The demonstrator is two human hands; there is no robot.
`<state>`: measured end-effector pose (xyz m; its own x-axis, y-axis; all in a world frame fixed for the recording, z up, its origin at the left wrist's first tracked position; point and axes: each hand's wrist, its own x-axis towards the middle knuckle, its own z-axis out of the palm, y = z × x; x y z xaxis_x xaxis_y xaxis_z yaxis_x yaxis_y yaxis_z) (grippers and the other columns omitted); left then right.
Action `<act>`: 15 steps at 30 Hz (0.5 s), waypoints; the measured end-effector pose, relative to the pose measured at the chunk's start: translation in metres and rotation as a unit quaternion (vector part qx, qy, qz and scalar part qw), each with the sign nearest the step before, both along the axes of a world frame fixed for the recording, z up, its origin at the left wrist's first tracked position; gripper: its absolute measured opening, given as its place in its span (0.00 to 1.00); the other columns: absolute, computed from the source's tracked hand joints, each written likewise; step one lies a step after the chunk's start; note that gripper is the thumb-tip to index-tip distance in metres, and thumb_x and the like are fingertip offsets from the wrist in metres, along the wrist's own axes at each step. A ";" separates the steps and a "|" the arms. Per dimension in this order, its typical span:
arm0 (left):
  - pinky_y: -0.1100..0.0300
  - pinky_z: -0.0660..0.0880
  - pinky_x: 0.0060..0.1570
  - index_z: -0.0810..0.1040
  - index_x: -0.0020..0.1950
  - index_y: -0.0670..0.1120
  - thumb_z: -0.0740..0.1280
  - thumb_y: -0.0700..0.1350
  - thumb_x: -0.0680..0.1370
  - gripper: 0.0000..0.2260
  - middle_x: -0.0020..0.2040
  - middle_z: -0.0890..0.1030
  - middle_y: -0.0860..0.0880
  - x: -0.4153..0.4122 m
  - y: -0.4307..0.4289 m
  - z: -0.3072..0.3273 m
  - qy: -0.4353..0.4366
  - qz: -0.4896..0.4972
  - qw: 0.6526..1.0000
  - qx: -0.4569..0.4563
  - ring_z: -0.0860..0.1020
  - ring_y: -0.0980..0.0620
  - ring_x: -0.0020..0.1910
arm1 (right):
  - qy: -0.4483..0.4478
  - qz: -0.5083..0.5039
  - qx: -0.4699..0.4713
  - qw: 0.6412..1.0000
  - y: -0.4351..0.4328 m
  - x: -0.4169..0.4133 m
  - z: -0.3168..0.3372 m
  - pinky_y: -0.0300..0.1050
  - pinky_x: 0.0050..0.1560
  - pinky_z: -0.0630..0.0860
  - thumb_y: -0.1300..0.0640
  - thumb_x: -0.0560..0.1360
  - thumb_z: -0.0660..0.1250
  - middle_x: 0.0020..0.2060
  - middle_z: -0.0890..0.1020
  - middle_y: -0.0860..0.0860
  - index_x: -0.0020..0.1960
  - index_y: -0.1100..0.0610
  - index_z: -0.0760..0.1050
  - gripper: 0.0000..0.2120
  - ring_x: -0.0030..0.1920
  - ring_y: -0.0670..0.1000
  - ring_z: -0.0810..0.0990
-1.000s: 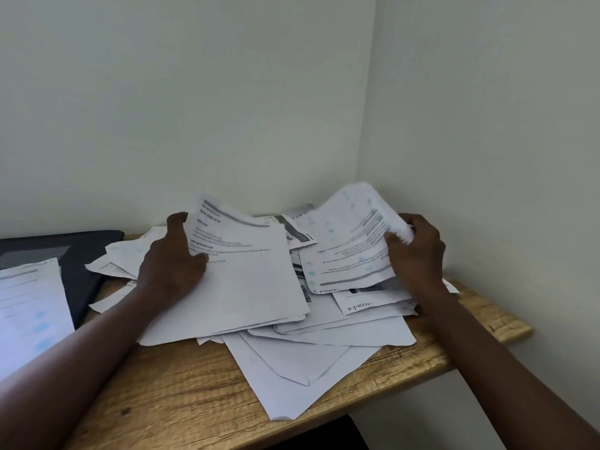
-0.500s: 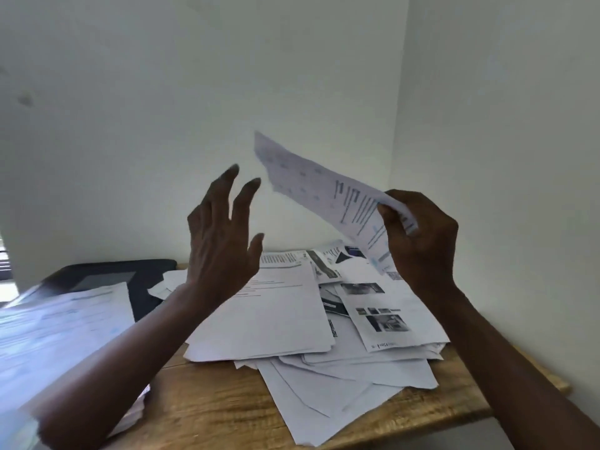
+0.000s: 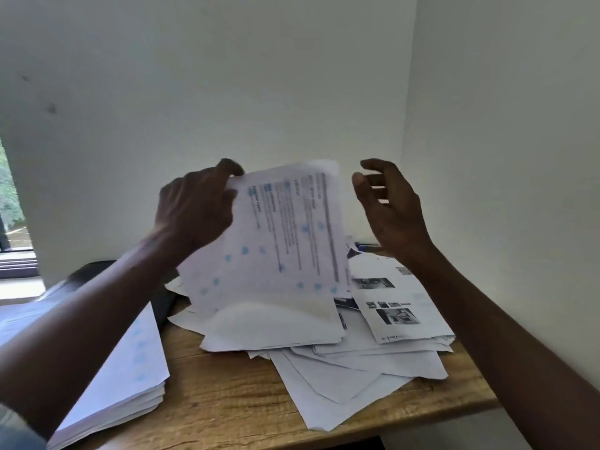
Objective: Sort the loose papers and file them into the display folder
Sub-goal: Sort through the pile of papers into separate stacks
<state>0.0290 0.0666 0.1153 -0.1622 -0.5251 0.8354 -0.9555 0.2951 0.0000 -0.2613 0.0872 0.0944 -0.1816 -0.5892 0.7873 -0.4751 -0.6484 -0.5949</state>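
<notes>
Head view: printed sheet (image 3: 285, 235), long axis near upright, above loose pile (image 3: 357, 362); pinched at top corner by left hand (image 3: 194, 206); right hand (image 3: 389, 206) spread, empty. Neat stack (image 3: 130, 368) lies lower-left, nearer left hand.

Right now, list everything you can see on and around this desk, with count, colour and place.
held sheet: one, white with blue dots and print, raised above the pile
loose papers: one messy pile, white, some with dark photos, table's middle and right
stacked papers: one neat stack, white, table's front left
display folder: one, black, mostly hidden behind the left arm
table: one, light wood, in the corner
walls: two, white
window: one, greenery outside, far left
left hand: pinches the held sheet's top left corner
right hand: open, beside the sheet, apart from it
</notes>
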 end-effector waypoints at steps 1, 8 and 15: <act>0.49 0.69 0.45 0.74 0.66 0.55 0.66 0.47 0.80 0.14 0.56 0.84 0.41 0.006 -0.013 -0.006 0.006 0.025 0.999 0.041 0.81 0.35 0.52 | 0.013 -0.020 0.035 0.999 -0.004 -0.010 -0.008 0.38 0.49 0.77 0.45 0.81 0.68 0.47 0.83 0.42 0.60 0.49 0.79 0.12 0.44 0.37 0.81; 0.48 0.75 0.54 0.73 0.69 0.53 0.67 0.48 0.80 0.17 0.58 0.82 0.40 0.027 -0.090 -0.076 0.004 0.136 0.967 0.215 0.81 0.36 0.56 | 0.248 0.005 0.285 0.926 -0.009 -0.075 -0.098 0.35 0.53 0.74 0.41 0.78 0.70 0.56 0.81 0.42 0.58 0.44 0.79 0.12 0.59 0.45 0.79; 0.41 0.60 0.70 0.79 0.64 0.48 0.74 0.51 0.73 0.20 0.61 0.78 0.43 0.016 -0.111 -0.135 -0.146 0.213 0.950 0.176 0.77 0.39 0.60 | 0.263 0.034 0.375 0.888 0.028 -0.105 -0.120 0.41 0.63 0.69 0.28 0.66 0.72 0.62 0.75 0.32 0.64 0.35 0.73 0.29 0.62 0.34 0.72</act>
<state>0.0448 -0.0441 -0.0197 -0.0704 -0.8333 0.5484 -0.9628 -0.0871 -0.2558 -0.3665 0.1150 -0.0257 0.1508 -0.9795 0.1333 -0.7908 -0.2004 -0.5783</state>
